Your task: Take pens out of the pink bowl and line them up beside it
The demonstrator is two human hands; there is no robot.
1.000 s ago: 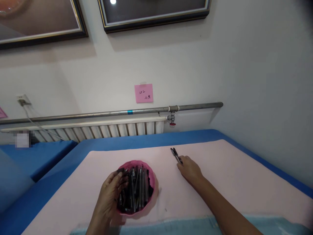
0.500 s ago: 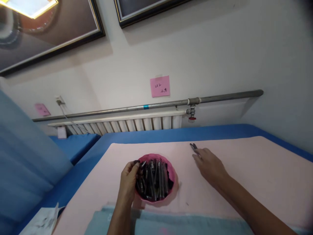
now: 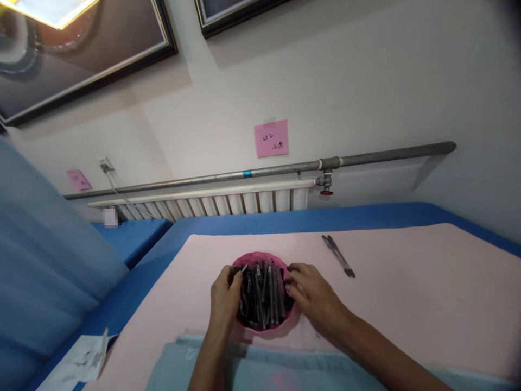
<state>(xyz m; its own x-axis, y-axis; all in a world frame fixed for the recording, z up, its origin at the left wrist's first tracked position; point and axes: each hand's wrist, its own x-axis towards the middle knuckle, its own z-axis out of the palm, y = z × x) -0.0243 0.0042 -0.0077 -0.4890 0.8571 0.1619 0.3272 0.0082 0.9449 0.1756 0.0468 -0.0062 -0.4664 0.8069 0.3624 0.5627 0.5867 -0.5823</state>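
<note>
A pink bowl (image 3: pixel 260 257) full of several dark pens (image 3: pixel 264 293) sits on the pink cloth (image 3: pixel 407 288). My left hand (image 3: pixel 225 296) curls over the bowl's left rim, fingers among the pens. My right hand (image 3: pixel 311 296) reaches into the bowl's right side, fingers bent on the pens there; what they grip is hidden. Two black pens (image 3: pixel 338 256) lie side by side on the cloth, to the right of and beyond the bowl, apart from both hands.
The pink cloth covers a blue table (image 3: pixel 285 221) against a wall with a radiator (image 3: pixel 228 203) and a pipe (image 3: pixel 366 157). A light blue cloth (image 3: pixel 244 369) lies at the near edge. A paper (image 3: pixel 81 364) lies at lower left.
My right hand has left the two pens on the cloth and moved left to the bowl. My left hand stays at the bowl's left rim. The camera view shifted slightly.
</note>
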